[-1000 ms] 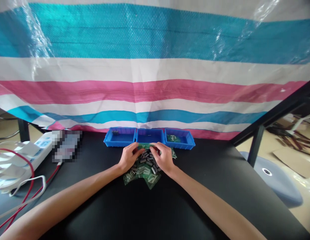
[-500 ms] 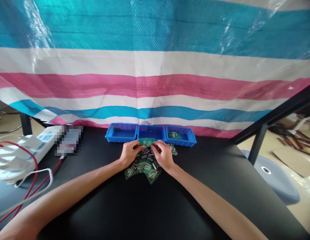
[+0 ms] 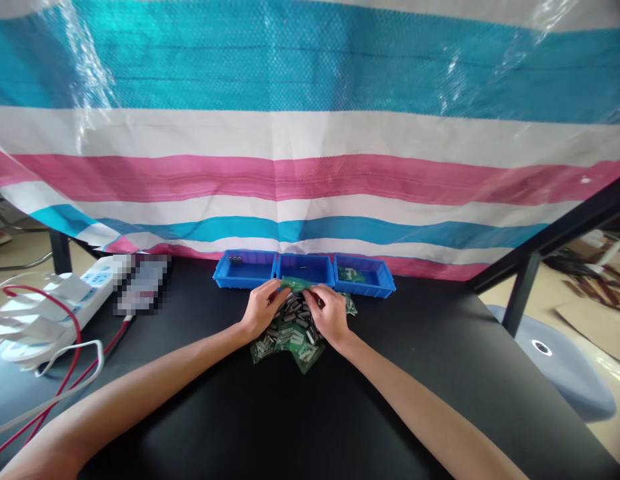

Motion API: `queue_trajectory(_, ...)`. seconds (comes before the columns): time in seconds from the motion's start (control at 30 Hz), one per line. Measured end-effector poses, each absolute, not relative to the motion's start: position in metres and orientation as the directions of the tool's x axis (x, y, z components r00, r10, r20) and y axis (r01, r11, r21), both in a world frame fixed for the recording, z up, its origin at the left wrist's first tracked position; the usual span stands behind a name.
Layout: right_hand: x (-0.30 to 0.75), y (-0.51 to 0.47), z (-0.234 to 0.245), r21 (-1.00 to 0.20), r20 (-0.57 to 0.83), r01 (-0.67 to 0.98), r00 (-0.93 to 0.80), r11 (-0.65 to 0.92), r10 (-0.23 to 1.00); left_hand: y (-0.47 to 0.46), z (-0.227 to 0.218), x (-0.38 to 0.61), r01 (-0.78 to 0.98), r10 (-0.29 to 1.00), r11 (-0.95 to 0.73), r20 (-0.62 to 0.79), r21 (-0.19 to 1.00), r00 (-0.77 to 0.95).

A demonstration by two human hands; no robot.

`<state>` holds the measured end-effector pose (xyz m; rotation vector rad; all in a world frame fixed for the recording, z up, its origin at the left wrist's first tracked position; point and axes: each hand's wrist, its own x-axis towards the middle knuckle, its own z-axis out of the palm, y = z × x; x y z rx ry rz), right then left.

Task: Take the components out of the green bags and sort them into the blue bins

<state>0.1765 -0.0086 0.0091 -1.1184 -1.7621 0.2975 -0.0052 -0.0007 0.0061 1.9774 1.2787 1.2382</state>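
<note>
Between my two hands a small green plastic bag (image 3: 296, 285) is stretched, just in front of the middle blue bin (image 3: 317, 268). My left hand (image 3: 263, 308) pinches its left end, and my right hand (image 3: 330, 312) pinches the right end. Below them on the black table lies a pile of loose small metal cylinders (image 3: 299, 312), with several filled green bags (image 3: 290, 339) at its near side. What the held bag contains is too small to make out.
Beside the middle bin stand a left blue bin (image 3: 246, 272) with a few small rings and a right blue bin (image 3: 373, 277) holding a green bag. A white power strip (image 3: 97, 275) with cables lies at left. Behind hangs a striped tarp (image 3: 310, 180).
The green bag between my fingers now looks flatter and more folded over than before. Both hands stay almost in place; the whole view has shifted slightly.
</note>
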Motion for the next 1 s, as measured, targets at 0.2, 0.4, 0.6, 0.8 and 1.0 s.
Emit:
queue_trajectory(0.2,0.185,-0.007,0.018,-0.612,0.631,0.46,-0.206,0.643,0.748,-0.004,0.011,-0.005,0.422,0.826,-0.559,0.527,0.714,0.202)
queue_trajectory(0.4,0.192,0.0,0.035,-0.597,0.529,0.462,-0.389,0.656,0.754,-0.006,0.009,-0.007,0.418,0.777,-0.617,0.599,0.666,0.193)
queue_trajectory(0.6,0.196,0.003,0.046,-0.573,0.412,0.474,-0.539,0.669,0.735,-0.006,0.005,-0.011,0.404,0.715,-0.685,0.664,0.606,0.217)
queue_trajectory(0.8,0.198,0.005,0.046,-0.678,0.378,0.441,-0.478,0.588,0.793,-0.004,0.005,-0.01,0.435,0.773,-0.624,0.594,0.649,0.222)
queue_trajectory(1.0,0.197,-0.003,0.039,-0.75,0.428,0.392,-0.327,0.533,0.843,-0.002,0.007,-0.008,0.458,0.769,-0.621,0.607,0.636,0.201)
